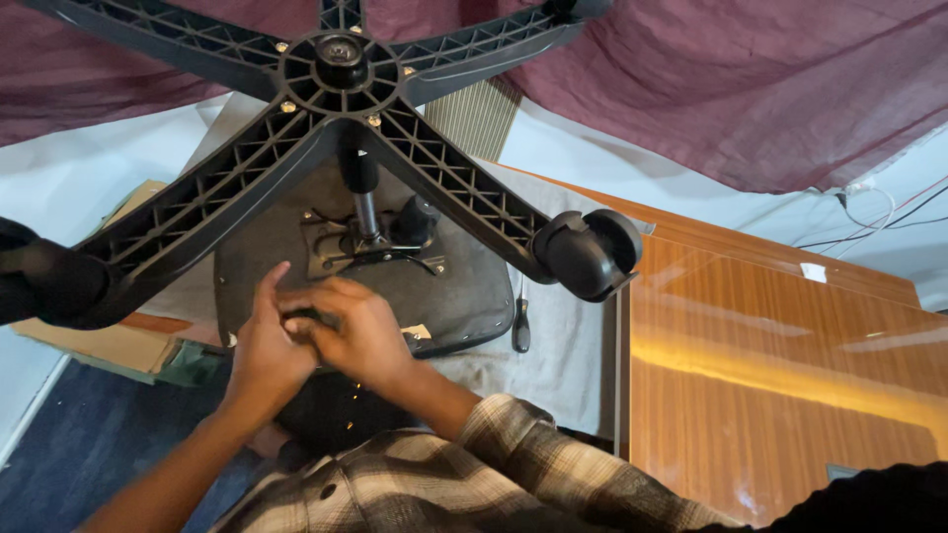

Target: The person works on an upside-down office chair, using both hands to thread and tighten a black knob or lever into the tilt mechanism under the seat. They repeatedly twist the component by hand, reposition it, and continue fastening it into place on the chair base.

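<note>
An office chair lies upside down, its black five-arm base [341, 64] pointing up toward me with a black caster [591, 254] on the near right arm. Beneath it the dark underside of the seat [459, 291] shows, with a metal mechanism plate [341, 247] around the gas column. My left hand [265, 345] and my right hand [357, 331] meet at the seat's near edge, fingers bunched together around a small dark part I cannot make out clearly. My right sleeve is plaid.
A black-handled screwdriver [520, 331] lies on the grey cloth [563, 345] right of the seat. A glossy wooden desk top [780, 365] fills the right. Maroon fabric [750, 89] hangs behind. Cardboard [109, 343] lies at left, cables [869, 212] at far right.
</note>
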`<state>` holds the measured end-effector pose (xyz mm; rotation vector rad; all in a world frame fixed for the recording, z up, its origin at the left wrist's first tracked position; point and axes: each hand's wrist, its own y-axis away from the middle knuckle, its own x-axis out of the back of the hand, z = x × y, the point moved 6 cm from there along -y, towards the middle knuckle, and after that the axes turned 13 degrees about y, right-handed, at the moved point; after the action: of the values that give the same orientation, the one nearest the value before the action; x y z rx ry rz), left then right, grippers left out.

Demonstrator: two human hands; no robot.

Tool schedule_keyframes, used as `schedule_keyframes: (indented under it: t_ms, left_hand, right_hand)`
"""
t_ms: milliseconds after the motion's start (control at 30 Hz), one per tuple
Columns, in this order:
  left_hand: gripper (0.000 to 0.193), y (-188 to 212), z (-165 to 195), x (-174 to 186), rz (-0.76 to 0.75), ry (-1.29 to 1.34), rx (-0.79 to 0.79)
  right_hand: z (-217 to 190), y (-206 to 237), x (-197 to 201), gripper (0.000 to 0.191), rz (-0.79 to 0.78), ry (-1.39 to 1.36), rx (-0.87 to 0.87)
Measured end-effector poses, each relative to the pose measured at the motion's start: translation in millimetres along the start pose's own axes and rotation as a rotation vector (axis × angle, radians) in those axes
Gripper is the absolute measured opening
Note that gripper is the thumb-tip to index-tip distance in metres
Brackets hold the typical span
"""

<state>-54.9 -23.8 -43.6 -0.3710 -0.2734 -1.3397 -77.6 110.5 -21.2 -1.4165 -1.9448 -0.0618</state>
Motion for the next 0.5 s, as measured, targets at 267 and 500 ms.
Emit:
schedule_keyframes:
  t_ms: [267,500]
  left_hand:
    - [0.069,-4.2,-7.5,-0.2,0.013,-0.114,0.113]
    - [0.056,-5.1,-3.1,-10.5,-0.015,0.07,-0.056]
  right_hand:
    - [3.0,-1.2,5.7,0.025,0.127,0.012,0.129]
    - [17.7,-7.5,9.2,0.027,0.095,-0.042,0.055]
